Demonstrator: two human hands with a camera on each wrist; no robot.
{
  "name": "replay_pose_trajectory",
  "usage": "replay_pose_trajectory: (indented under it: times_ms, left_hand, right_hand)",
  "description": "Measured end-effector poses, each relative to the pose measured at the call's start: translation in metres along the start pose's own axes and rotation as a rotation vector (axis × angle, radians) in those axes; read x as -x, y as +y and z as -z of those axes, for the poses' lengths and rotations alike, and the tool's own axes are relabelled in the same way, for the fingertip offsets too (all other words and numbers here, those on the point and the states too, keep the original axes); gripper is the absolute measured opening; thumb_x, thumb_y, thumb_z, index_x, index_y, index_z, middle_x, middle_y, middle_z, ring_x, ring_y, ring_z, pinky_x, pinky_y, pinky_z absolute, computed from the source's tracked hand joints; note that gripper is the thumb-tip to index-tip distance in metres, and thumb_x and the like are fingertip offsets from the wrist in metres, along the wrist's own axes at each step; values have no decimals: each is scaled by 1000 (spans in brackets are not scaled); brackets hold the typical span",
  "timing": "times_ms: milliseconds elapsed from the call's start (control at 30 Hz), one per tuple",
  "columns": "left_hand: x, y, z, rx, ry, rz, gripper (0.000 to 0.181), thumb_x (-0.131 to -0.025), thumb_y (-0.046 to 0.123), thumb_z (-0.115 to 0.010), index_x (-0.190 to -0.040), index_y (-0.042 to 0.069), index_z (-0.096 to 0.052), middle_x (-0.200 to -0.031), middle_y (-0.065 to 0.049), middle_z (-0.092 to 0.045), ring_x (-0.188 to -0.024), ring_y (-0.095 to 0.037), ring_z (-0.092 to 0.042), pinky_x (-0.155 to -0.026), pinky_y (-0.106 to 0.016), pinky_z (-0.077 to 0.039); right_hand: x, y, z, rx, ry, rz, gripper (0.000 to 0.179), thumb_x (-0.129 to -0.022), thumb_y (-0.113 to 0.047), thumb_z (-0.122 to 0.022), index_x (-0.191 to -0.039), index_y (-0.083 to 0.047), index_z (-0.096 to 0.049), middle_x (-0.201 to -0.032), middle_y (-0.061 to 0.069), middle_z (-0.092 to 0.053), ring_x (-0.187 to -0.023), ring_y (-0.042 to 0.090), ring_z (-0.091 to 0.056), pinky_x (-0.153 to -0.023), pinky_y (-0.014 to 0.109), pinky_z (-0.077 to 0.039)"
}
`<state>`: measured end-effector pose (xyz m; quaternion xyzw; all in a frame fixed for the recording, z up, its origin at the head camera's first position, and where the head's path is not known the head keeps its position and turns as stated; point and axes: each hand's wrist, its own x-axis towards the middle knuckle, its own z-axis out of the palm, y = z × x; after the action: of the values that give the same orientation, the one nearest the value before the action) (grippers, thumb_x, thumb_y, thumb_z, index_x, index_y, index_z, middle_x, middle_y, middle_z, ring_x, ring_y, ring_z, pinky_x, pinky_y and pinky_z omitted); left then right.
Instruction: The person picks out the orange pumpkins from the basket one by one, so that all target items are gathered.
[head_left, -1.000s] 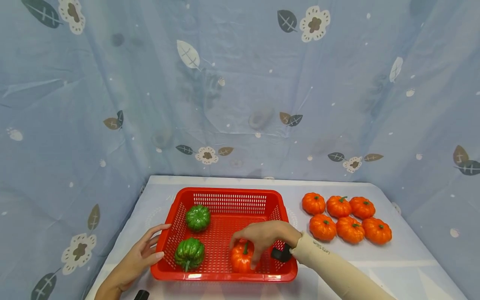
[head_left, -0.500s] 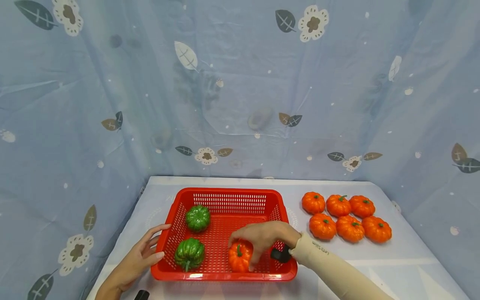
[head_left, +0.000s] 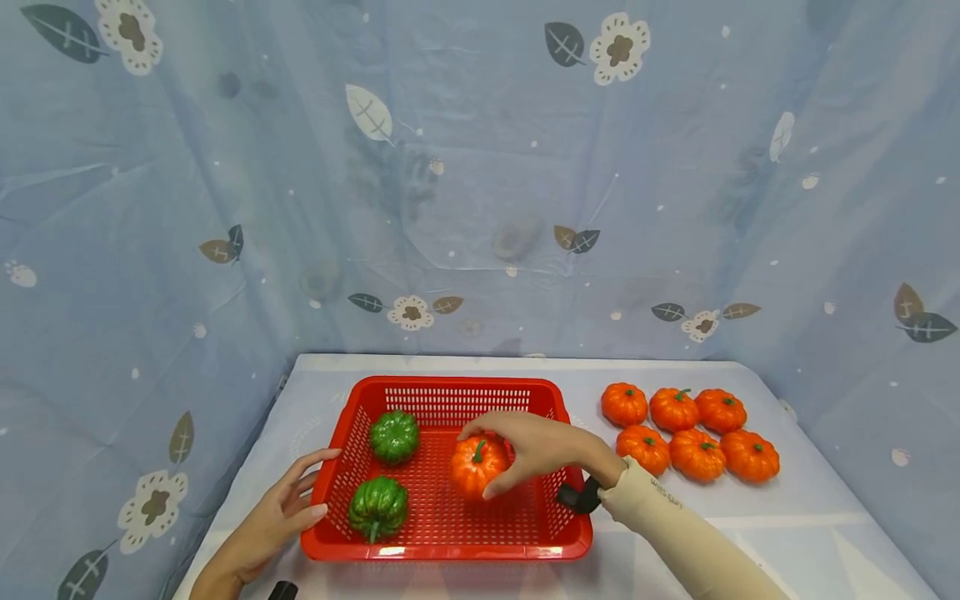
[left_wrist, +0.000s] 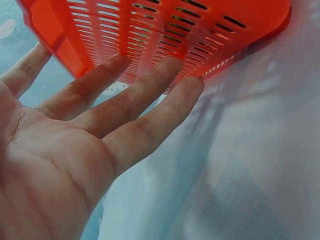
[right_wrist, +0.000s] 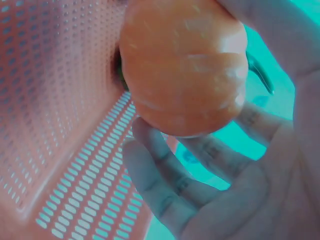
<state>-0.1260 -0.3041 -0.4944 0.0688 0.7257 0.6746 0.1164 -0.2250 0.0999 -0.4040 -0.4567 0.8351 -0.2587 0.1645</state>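
Observation:
My right hand [head_left: 536, 450] grips a small orange pumpkin [head_left: 472, 473], thumb on the near side and fingers on the far side. The pumpkin hangs above the floor of the red perforated basket [head_left: 450, 552], its green stem up. In the right wrist view the pumpkin [right_wrist: 185, 75] fills the space between thumb and fingers. At the basket's left side, my left hand [head_left: 273, 521] touches the rim; the left wrist view shows its fingers [left_wrist: 150, 130] extended along the outer wall. Two ribbed green pumpkin-like vegetables, one far [head_left: 394, 437] and one near [head_left: 378, 508], lie in the basket's left half.
To the basket's right, several orange pumpkins [head_left: 697, 455] lie in two rows on the white table [head_left: 810, 533]. A blue patterned curtain [head_left: 480, 208] rises behind the table and along its sides.
My right hand has lifted the orange pumpkin off the basket's floor, raising it up and slightly away from the front wall. My left hand stays at the rim.

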Motion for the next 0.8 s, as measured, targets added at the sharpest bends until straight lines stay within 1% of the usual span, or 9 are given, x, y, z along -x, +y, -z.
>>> replay_pose_trajectory:
  times_ms: [100,233,300,433,500,600,667,733,800]
  left_hand:
    - [0,0,1,0,-9,-12,65,-101,7,-60,-158,17,-30,-154,-30,-34,-126,-31,-57,-92,-44,-57]
    - [0,1,0,-8,-2,-5,65,-101,8,-60,-158,17,-30,-153,-29,-35,-125,-28,-58,-91,-43,-57]
    - [0,1,0,-15,3,-3,65,-101,8,-61,-158,16,-30,-152,-30,-36,-125,-28,-58,-91,-43,-58]
    - [1,0,0,-11,13,6,65,-101,7,-60,-158,16,-30,-153,-29,-36,-125,-28,-58,-91,-42,-57]
    - [2,0,0,-10,10,9,65,-101,6,-60,-158,16,-29,-153,-28,-35,-126,-28,-57,-91,-42,-57]
    - [2,1,-1,-17,6,3,66,-102,7,-60,-159,15,-28,-153,-30,-35,-127,-31,-56,-91,-43,-57]
    - [2,2,-1,-22,3,4,66,-102,8,-60,-159,15,-28,-154,-30,-34,-127,-31,-55,-91,-43,-57]
    - [2,2,-1,-19,3,7,65,-102,8,-60,-158,16,-28,-154,-30,-34,-126,-26,-57,-91,-42,-57]
    - [1,2,0,-19,-8,2,66,-102,7,-59,-159,16,-27,-155,-30,-32,-125,-22,-58,-91,-42,-57]
  right_hand:
    - [7,3,4,-3,63,-19,69,-81,-55,-84,-138,-30,-55,-132,-16,-56,-117,6,-53,-97,29,-50]
    - [18,9,8,-27,128,-56,70,-80,-56,-84,-139,-31,-55,-133,-16,-56,-115,7,-55,-93,29,-53]
    - [24,12,9,-46,159,-61,70,-80,-55,-85,-138,-30,-55,-133,-15,-56,-113,8,-57,-91,29,-54]
    - [38,16,13,-76,216,-67,71,-80,-53,-85,-139,-28,-55,-133,-13,-56,-110,9,-59,-89,31,-55]
    - [46,17,15,-108,235,-94,71,-80,-50,-86,-140,-28,-55,-134,-12,-57,-109,10,-61,-89,32,-56]
    - [61,19,18,-197,255,-166,72,-80,-47,-88,-141,-31,-54,-133,-11,-57,-108,14,-62,-87,34,-57]
    - [72,20,19,-249,272,-208,73,-79,-45,-89,-142,-33,-53,-132,-11,-58,-109,18,-61,-87,36,-57]
    - [83,23,20,-246,298,-227,74,-79,-47,-88,-143,-34,-52,-130,-11,-58,-108,21,-59,-85,36,-56]
    - [93,26,21,-199,327,-228,75,-79,-50,-87,-144,-32,-52,-129,-11,-58,-107,21,-58,-84,37,-55]
